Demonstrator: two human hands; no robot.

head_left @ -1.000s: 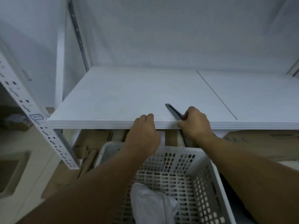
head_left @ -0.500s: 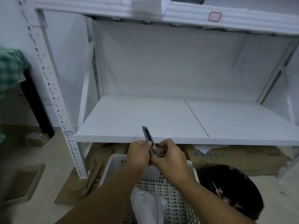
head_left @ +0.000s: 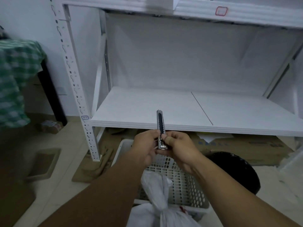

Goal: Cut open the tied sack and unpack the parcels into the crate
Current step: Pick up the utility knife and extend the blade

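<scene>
White metal rack (head_left: 78, 89) against a white wall, its lower shelf (head_left: 139, 110) bare, flattened cardboard (head_left: 246, 145) on the tiled floor beneath. Down front, one white perforated crate (head_left: 188, 182) sits on the floor, and what shows of its inside holds no parcels. One white sack (head_left: 157, 208) leans against the crate's near edge, neck tied tight, uncut. One black bag (head_left: 237, 171) sits just right of the crate. Above the crate, both hands meet on one knife (head_left: 160, 126), upright, tip pointing up. Left hand (head_left: 144, 148) pinches the handle's lower part; right hand (head_left: 178, 148) is wrapped round it too, thumb pressing the slider. Green checked cloth (head_left: 14, 79) hangs far left.
</scene>
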